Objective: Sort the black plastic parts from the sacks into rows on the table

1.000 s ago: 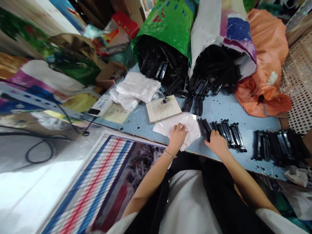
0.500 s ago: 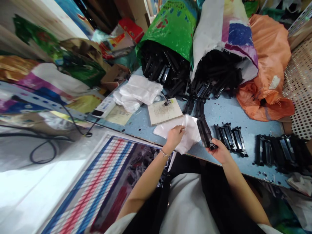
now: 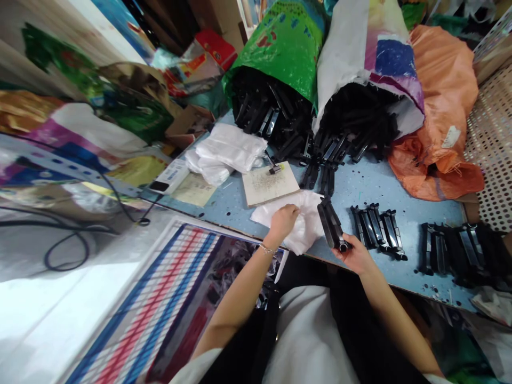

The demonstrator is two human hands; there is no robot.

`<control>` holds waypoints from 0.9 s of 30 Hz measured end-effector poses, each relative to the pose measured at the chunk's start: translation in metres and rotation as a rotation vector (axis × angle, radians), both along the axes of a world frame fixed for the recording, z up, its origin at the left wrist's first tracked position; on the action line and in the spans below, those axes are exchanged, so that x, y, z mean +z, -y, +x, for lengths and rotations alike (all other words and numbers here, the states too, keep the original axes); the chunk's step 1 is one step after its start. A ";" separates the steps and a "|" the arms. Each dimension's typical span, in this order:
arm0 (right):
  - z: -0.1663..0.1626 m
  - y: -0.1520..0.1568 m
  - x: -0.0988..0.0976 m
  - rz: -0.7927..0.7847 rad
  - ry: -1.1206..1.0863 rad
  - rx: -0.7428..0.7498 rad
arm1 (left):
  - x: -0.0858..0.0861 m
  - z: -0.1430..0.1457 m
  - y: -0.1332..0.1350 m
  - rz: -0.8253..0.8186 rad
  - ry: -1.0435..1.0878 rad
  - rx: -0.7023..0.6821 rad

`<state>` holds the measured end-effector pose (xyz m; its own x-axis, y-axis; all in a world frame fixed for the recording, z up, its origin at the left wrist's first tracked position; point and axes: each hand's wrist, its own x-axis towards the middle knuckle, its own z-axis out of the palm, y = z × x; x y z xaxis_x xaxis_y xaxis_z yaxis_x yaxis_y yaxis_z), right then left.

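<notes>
My left hand (image 3: pixel 282 220) is closed on a thin white plastic bag (image 3: pixel 306 221) that lies on the blue table (image 3: pixel 404 189) near its front edge. My right hand (image 3: pixel 354 255) grips one end of a small bundle of long black plastic parts (image 3: pixel 330 224), held just right of the bag and pointing away from me. Two more rows of the same black parts (image 3: pixel 378 224) (image 3: pixel 456 246) lie on the table to the right.
A green sack (image 3: pixel 280 80) and a white sack (image 3: pixel 360 90) full of black parts lie open at the table's back. An orange bag (image 3: pixel 444 101), a pile of white bags (image 3: pixel 228 149), a small board (image 3: pixel 270 183) and a striped sack (image 3: pixel 172 304) surround the area.
My right hand picked a bundle of black parts out of the nearest row and brought it left toward the bag. My left hand closed on the bag and lifted its edge.
</notes>
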<state>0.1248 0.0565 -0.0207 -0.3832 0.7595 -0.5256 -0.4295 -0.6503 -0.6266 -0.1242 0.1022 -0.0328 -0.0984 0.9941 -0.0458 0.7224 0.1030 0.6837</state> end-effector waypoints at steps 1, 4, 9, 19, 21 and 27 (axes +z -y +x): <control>0.000 0.000 -0.001 -0.005 -0.009 0.002 | 0.000 -0.006 -0.003 -0.015 0.045 0.004; 0.004 0.000 -0.002 -0.039 -0.034 0.001 | -0.001 -0.020 -0.010 -0.033 0.130 0.006; 0.006 -0.001 0.005 -0.092 -0.143 0.037 | -0.004 -0.024 -0.012 -0.058 0.219 0.004; -0.020 -0.009 0.007 -0.228 -0.432 0.157 | 0.006 -0.012 -0.004 0.088 0.161 0.094; -0.014 -0.010 0.009 -0.182 -0.423 0.116 | 0.008 -0.001 -0.002 0.141 0.058 0.055; 0.003 -0.010 0.019 -0.090 -0.346 0.090 | 0.010 0.008 -0.007 -0.009 -0.059 -0.156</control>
<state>0.1275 0.0667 -0.0021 -0.6132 0.6713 -0.4162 -0.5445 -0.7410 -0.3930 -0.1167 0.1090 -0.0228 0.0543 0.9971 -0.0530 0.7689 -0.0079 0.6393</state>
